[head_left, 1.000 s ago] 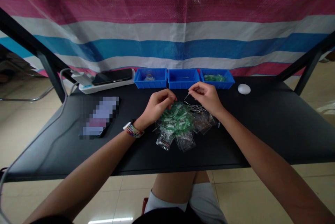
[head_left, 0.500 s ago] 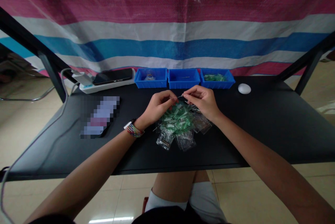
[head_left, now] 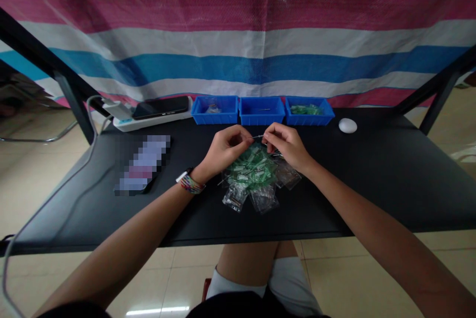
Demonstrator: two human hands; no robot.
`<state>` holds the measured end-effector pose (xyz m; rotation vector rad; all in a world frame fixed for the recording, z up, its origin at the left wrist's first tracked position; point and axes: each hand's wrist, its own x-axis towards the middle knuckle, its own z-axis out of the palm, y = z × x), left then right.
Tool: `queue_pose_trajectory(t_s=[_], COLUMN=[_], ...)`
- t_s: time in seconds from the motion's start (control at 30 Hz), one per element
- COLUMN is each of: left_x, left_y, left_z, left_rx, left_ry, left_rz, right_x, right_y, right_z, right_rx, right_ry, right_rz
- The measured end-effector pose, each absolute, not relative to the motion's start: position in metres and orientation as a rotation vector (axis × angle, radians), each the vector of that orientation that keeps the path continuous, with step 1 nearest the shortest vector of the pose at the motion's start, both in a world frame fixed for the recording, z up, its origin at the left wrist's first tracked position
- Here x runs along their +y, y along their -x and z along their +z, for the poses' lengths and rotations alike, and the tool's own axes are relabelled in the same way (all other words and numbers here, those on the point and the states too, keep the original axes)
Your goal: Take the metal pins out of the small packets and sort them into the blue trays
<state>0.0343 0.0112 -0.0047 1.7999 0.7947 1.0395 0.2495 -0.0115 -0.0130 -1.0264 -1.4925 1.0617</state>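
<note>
A thin metal pin [head_left: 257,136] is being held level between the two hands, just above the middle of the black tabletop [head_left: 372,179]. The left hand [head_left: 223,149] is pinching the pin's left end, fingers [head_left: 243,135] curled tight around it. The right hand [head_left: 288,144] is gripping the other end, its fingers [head_left: 268,135] closed on the pin as well. The two sets of fingertips are sitting close together, the short bare stretch of pin showing between them.

Directly under the hands, a heap of small green parts [head_left: 252,169] is lying on the tabletop, mixed with little clear plastic bags [head_left: 263,199] that are spilling toward the near edge. More loose pins [head_left: 277,153] are lying beneath the right hand; the detail is too fine to count.

On the left wrist, a multicoloured bracelet [head_left: 191,185] is sitting beside a watch band.

At the far edge, three blue bins [head_left: 262,110] are standing in a row, touching one another; the right one is holding green parts, the middle one a single pin. To their left, a white power strip [head_left: 148,121] is carrying a dark phone [head_left: 160,107]. A white oval object [head_left: 347,125] is resting to the right of the bins. A striped tarpaulin [head_left: 238,30] is hanging behind.
</note>
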Motion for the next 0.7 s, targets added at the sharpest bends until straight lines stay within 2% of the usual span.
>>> queue_pose_trajectory(t_s=[0.7], left_x=[0.0169], left_y=[-0.0337], left_z=[-0.0072], left_rx=[0.822], left_ry=[-1.717], left_rz=[1.06], right_x=[-0.0121], right_y=[-0.2497], right_z=[-0.0178], right_rx=[-1.534], right_ry=[1.03], right_rz=[0.898])
